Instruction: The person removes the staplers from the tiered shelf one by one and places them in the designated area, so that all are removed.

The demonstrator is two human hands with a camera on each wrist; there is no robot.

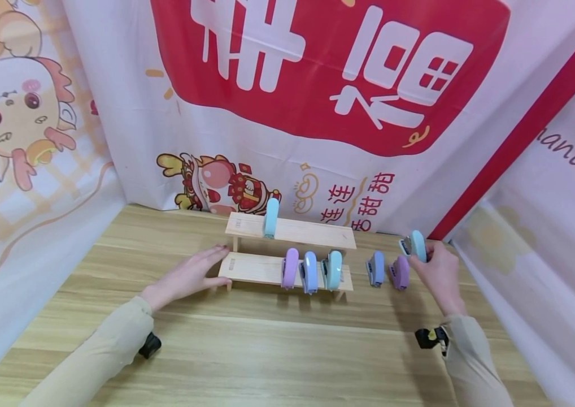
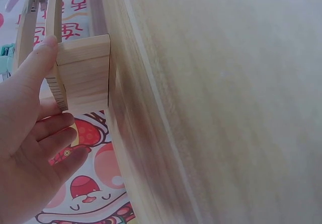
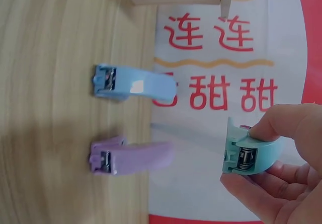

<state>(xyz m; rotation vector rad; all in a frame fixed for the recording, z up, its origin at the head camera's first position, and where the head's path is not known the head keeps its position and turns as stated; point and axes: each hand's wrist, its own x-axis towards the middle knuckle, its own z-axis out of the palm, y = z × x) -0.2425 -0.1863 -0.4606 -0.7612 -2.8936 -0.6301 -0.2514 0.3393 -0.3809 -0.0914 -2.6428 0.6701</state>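
At the right, my right hand [image 1: 439, 271] holds a teal stapler [image 1: 417, 246] above the table. Fingers and thumb pinch its sides in the right wrist view. My left hand [image 1: 193, 277] grips the left end of a two-tier wooden shelf [image 1: 257, 268], thumb at the front edge and fingers toward the back. A purple stapler [image 1: 290, 268], a blue stapler [image 1: 309, 272] and a teal stapler [image 1: 332, 270] stand in a row on the lower tier. On the upper tier [image 1: 313, 230] stands a light blue stapler [image 1: 270, 217].
Right of the shelf, a second blue stapler [image 3: 136, 83] and a second purple stapler [image 3: 141, 158] stand side by side on the wood-grain table [image 1: 267, 356]. A printed cloth [image 1: 287, 141] hangs close behind the shelf, and white cloth walls [image 1: 547, 243] flank the table.
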